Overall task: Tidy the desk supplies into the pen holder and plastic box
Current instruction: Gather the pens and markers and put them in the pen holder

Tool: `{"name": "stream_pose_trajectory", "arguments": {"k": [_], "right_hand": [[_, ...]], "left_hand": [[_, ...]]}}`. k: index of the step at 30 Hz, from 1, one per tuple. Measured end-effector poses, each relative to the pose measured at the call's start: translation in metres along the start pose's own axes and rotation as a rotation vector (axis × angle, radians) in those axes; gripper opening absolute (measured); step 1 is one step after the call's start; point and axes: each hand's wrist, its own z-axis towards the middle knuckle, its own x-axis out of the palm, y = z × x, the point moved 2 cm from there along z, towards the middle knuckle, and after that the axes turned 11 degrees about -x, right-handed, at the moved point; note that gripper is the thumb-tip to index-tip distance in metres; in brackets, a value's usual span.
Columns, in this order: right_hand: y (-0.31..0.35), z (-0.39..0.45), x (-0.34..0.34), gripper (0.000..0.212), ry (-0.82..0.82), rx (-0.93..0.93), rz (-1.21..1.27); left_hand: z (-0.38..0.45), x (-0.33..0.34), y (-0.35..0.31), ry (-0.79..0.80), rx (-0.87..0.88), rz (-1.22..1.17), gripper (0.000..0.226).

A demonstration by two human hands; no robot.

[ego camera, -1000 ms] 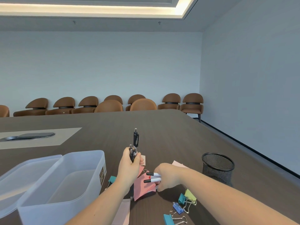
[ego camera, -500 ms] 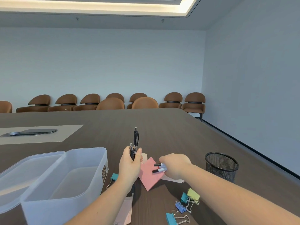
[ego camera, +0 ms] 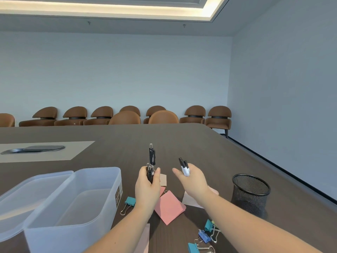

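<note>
My left hand [ego camera: 146, 187] grips a bundle of black pens [ego camera: 151, 161] upright above the table. To its right, my right hand [ego camera: 194, 179] holds two white markers with black caps [ego camera: 184, 167], raised off the table and tilted up. The black mesh pen holder [ego camera: 250, 192] stands at the right, apart from both hands. The clear plastic box [ego camera: 73, 203] sits open at the left with its lid [ego camera: 21, 194] beside it. Pink sticky notes [ego camera: 169, 207] lie under my hands. Coloured binder clips [ego camera: 207, 232] lie near the front edge, and a teal one [ego camera: 129, 202] rests by the box.
The dark wooden table [ego camera: 182, 141] stretches far ahead. A beige inset panel with a dark metal cover [ego camera: 36, 149] lies at the back left. Brown chairs [ego camera: 125, 116] line the far wall. The table's right edge runs close behind the pen holder.
My right hand has lifted the two markers off the pink notes and turned them upward. The left hand has kept hold of the pens. The camera has tilted up slightly.
</note>
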Motion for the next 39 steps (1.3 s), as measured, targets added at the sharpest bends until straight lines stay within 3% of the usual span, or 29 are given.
{"name": "stream_pose_trajectory", "arguments": {"k": [5,19,24,29,39], "right_hand": [[-0.015,-0.015,0.019,0.034,-0.046,0.08,0.42],[-0.031,-0.017,0.028,0.042,-0.026,0.067,0.287],[-0.021,-0.012,0.024,0.043,-0.044,0.093,0.319],[0.002,0.007,-0.012,0.043,-0.101,0.038,0.304],[-0.004,0.024,-0.135,0.039,-0.213,0.079,0.328]], "left_hand": [[-0.005,0.007,0.011,0.048,0.0,0.055,0.021],[0.002,0.017,0.022,0.058,-0.086,0.053,0.019],[0.01,0.019,0.004,-0.002,-0.116,0.034,0.036],[0.013,0.028,-0.033,0.035,-0.11,-0.04,0.041],[-0.011,0.128,-0.109,0.325,-0.051,-0.198,0.033]]}}
